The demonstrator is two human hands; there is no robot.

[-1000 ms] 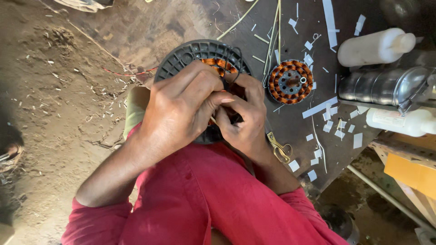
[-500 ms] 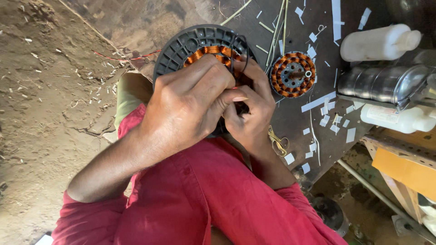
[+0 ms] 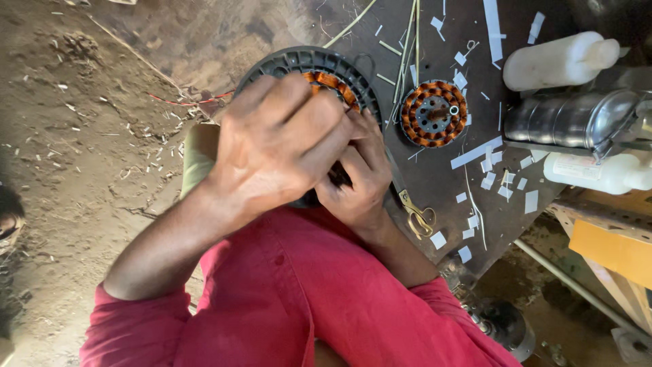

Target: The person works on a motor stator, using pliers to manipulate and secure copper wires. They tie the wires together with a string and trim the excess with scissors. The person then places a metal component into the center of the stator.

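In the head view, the left hand [image 3: 282, 146] and right hand [image 3: 360, 173] press together over a black round motor housing [image 3: 299, 61] with copper windings, held at the dark worktop [image 3: 435, 183] edge. Both hands' fingers are curled tight on it. A second copper-wound stator [image 3: 435, 114] lies just beside, with yellow-handled scissors [image 3: 418, 216] near the right wrist.

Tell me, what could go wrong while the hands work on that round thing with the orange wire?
The left hand and right hand crowd over the round black housing, hiding the copper coils, so a thin wire might get nicked or bent. The scissors lie near the right wrist and could be knocked off the dark board.
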